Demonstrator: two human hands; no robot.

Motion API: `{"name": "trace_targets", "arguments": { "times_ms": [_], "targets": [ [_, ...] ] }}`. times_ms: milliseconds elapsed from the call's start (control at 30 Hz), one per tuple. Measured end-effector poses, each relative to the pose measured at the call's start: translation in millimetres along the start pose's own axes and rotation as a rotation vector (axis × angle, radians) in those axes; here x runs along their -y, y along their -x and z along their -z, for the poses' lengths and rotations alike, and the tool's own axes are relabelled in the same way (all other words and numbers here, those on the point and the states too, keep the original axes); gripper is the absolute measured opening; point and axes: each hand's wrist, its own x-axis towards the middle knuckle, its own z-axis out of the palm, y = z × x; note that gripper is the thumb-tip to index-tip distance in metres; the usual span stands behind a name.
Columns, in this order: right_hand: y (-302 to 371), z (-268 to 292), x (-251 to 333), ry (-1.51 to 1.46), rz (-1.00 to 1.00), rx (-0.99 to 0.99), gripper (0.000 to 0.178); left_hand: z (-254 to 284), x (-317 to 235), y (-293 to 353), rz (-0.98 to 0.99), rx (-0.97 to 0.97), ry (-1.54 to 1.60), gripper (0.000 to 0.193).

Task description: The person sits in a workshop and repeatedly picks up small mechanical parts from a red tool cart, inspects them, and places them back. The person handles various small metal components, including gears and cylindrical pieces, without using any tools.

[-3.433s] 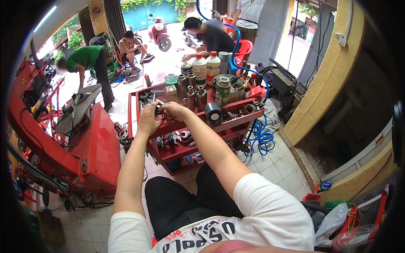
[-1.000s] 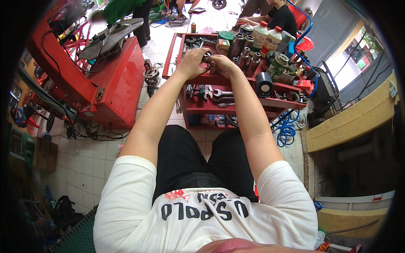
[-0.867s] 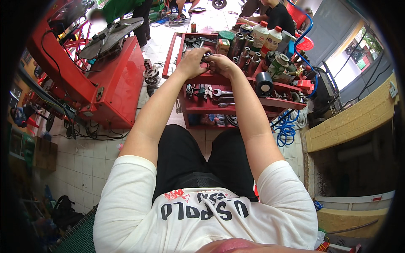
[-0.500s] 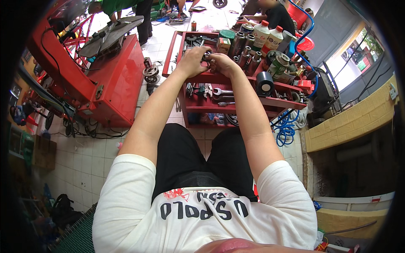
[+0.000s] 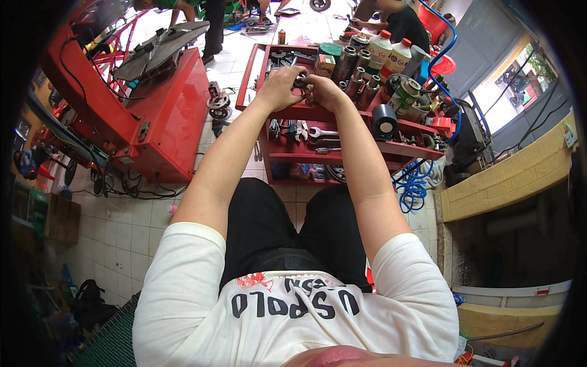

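Observation:
Both my arms reach forward to the top tray of a red tool cart (image 5: 260,61). My left hand (image 5: 281,89) is closed around a small dark metal part (image 5: 300,81) with a rounded, ring-like look. From the other side my right hand (image 5: 324,92) grips the same part with bent fingers. Its exact kind is too small and too covered by the fingers to tell. Just beyond the hands, metal tools (image 5: 284,59) lie in the tray. A small box (image 5: 324,65) and upright metal cylinders (image 5: 347,61) stand close to my right hand.
White bottles (image 5: 379,49) and a green can (image 5: 405,98) crowd the cart's right side. Wrenches (image 5: 323,132) and pliers (image 5: 298,131) lie on its lower shelf. Left stands a red machine (image 5: 171,116); right hangs a blue hose (image 5: 453,37). Two people work at the back.
My hands stay at nearly the same spot on the part, with only slight finger movement. In the background, the seated person's hands have shifted a little.

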Motion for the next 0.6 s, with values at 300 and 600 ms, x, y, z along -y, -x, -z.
{"name": "trace_targets", "arguments": {
  "times_ms": [300,600],
  "targets": [
    [-3.6,2.9,-1.3,-0.014,-0.017,-0.001,0.019,-0.2,0.4,0.7,-0.001,-0.01,-0.003,0.07],
    [-4.7,3.4,-1.4,-0.012,-0.029,0.016,0.022,-3.5,4.5,0.6,-0.015,-0.035,0.01,0.069]
  ]
}}
